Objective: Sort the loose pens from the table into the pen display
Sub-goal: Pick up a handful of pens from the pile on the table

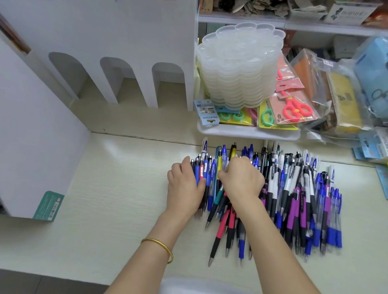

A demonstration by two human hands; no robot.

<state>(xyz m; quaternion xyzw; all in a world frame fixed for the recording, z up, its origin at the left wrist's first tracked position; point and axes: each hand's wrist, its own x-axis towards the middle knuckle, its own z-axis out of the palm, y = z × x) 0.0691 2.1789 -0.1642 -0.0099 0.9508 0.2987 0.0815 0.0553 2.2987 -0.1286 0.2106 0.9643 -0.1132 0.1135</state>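
Left grip (183, 187) wraps a small bundle of blue and black click pens (201, 170), thumb across the barrels and fingers behind them, at the left edge of the heap. Right grip (241, 180) is curled knuckles-up over the neighbouring pens; its fingertips are hidden, so whether it has hold of any cannot be told. A thin gold bangle (158, 247) sits on the left forearm.

Both grips work the sprawling heap of loose blue, black, purple and pink plastic pens (299, 200), which lies towards the back right of the pale cream wood-grain counter (116, 187), tips mostly pointing to the front edge. The tall white cardboard pen display with three arched openings (131, 50) stands at the counter's back left, well apart from the heap, and no pens show in its arches.

Beyond the heap, at the back edge, a white plastic tray (246, 133) carries carded children's scissors and a stack of translucent scalloped plastic dishes (237, 65).

The step appears to be gathering like pens into one handful. The next move likely calls for squaring that bundle, lifting it clear without dragging neighbours, and carrying it left to an arch.
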